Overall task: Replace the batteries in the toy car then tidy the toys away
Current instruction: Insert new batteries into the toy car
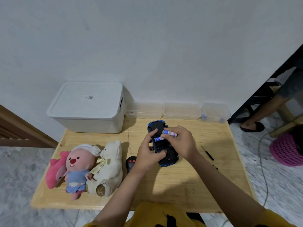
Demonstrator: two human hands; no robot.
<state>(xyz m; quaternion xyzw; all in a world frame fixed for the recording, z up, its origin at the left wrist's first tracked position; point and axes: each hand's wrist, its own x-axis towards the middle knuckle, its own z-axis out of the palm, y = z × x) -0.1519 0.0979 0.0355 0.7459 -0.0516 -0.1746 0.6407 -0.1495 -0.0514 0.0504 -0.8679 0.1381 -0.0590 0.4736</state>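
Note:
The toy car [157,126] lies upside down on the wooden table [172,182], its black underside and open battery bay facing up. My left hand [148,154] grips the car's left side, thumb on its near end. My right hand [181,141] pinches a blue-and-white battery [169,133] above the bay. A second battery [158,139] lies at the bay's edge under my right fingers. The black remote control [130,163] with red buttons sits left of the car, partly hidden by my left wrist.
Three plush toys lie at the table's left: a pink dolphin [55,171], a pink beaver doll [78,167] and a white bear [109,167]. A lidded white storage box [86,107] and clear plastic boxes [181,110] line the wall. A screwdriver [208,154] lies right. A person's foot [251,126] and a pink basket [287,150] are on the floor.

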